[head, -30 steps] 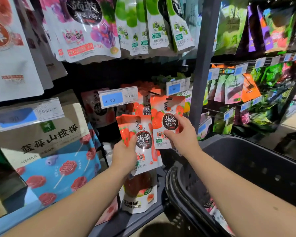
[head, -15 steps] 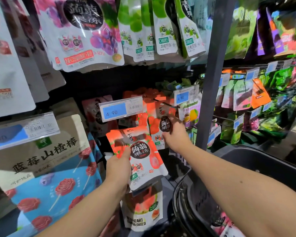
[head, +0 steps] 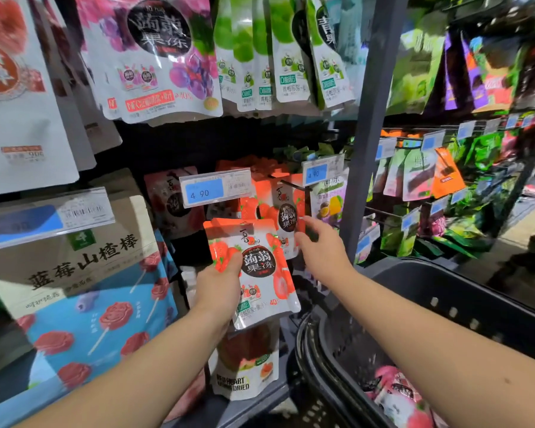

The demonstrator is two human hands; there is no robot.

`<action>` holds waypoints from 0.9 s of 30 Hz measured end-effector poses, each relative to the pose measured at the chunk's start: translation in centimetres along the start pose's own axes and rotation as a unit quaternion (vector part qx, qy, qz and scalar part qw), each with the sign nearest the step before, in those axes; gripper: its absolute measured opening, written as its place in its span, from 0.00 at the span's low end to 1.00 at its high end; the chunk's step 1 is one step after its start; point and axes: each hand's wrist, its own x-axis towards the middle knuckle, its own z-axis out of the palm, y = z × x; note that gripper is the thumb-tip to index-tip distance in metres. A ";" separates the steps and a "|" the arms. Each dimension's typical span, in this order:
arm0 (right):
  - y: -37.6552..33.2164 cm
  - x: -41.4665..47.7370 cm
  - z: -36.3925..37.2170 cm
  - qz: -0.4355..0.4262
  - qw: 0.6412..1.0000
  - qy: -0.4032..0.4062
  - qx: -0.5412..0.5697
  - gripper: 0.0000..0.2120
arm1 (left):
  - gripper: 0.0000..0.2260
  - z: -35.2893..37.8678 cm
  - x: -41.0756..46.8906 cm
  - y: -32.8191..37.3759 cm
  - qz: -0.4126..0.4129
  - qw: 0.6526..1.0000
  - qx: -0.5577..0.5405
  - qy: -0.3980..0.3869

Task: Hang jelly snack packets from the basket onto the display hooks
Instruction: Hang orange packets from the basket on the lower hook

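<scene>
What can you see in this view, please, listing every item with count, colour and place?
held jelly packets: small stack, count unclear, red-white, centre.
hung jelly packets: several, red-white, on hook between the 4.90 tags.
price tags: two read 4.90, blue-white, centre.
basket: one, black, lower right, pink packets inside.
grape packets: stack, purple-white, top.
green packets: several, green-white, top centre.
lollipop bag: one, blue-beige, left.
left hand: one, grips held jelly packets.
right hand: one, open, beside hung jelly packets.
</scene>
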 end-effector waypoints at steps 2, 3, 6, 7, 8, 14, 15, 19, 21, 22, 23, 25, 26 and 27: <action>-1.3 -2.3 -1.3 0.030 0.997 -0.059 0.048 0.18 | 0.17 0.6 -1.0 0.6 0.005 1.000 0.001 -0.016; -2.0 -3.3 -1.8 0.048 0.993 -0.084 0.063 0.21 | 0.16 1.0 -1.6 0.9 0.012 1.000 0.002 -0.016; -3.8 -5.8 -2.8 0.080 0.980 -0.173 0.060 0.34 | 0.12 2.0 -3.1 1.9 0.017 1.000 0.007 -0.018; -4.2 -6.5 -2.9 0.090 0.975 -0.196 0.047 0.40 | 0.12 2.3 -3.3 1.9 0.016 1.000 0.003 -0.019; -4.3 -7.0 -3.0 0.096 0.972 -0.210 0.037 0.46 | 0.11 2.6 -3.5 1.9 0.016 1.000 0.003 -0.021; -3.6 -7.7 -4.1 0.082 0.983 -0.154 0.055 0.50 | 0.08 3.2 -4.4 2.1 0.026 0.998 0.010 -0.049; -3.2 -7.5 -4.3 0.074 0.986 -0.143 0.049 0.51 | 0.12 3.3 -4.4 2.0 0.026 0.999 0.020 -0.044; -2.2 -6.6 -4.9 0.070 0.994 -0.079 0.019 0.53 | 0.22 2.7 -4.2 1.8 0.012 0.998 0.053 -0.021; -1.9 -6.0 -5.1 0.067 0.996 -0.056 0.008 0.53 | 0.18 2.4 -3.9 1.6 0.007 0.998 0.058 -0.025; -1.8 -5.8 -5.1 0.063 0.997 -0.047 0.009 0.53 | 0.18 2.2 -3.8 1.6 0.005 0.998 0.060 -0.027; -1.7 -5.4 -5.1 0.065 0.997 -0.043 0.011 0.54 | 0.18 2.0 -3.7 1.5 0.006 0.998 0.061 -0.028; -1.5 -4.9 -5.0 0.066 0.997 -0.039 0.007 0.55 | 0.18 1.7 -3.6 1.5 -0.001 0.998 0.055 -0.035; -1.3 -4.5 -4.9 0.066 0.997 -0.036 0.003 0.56 | 0.17 1.6 -3.7 1.6 -0.003 0.998 0.046 -0.037; -1.0 -4.0 -4.8 0.069 0.997 -0.030 0.001 0.56 | 0.17 1.5 -3.7 1.7 -0.004 0.999 0.039 -0.037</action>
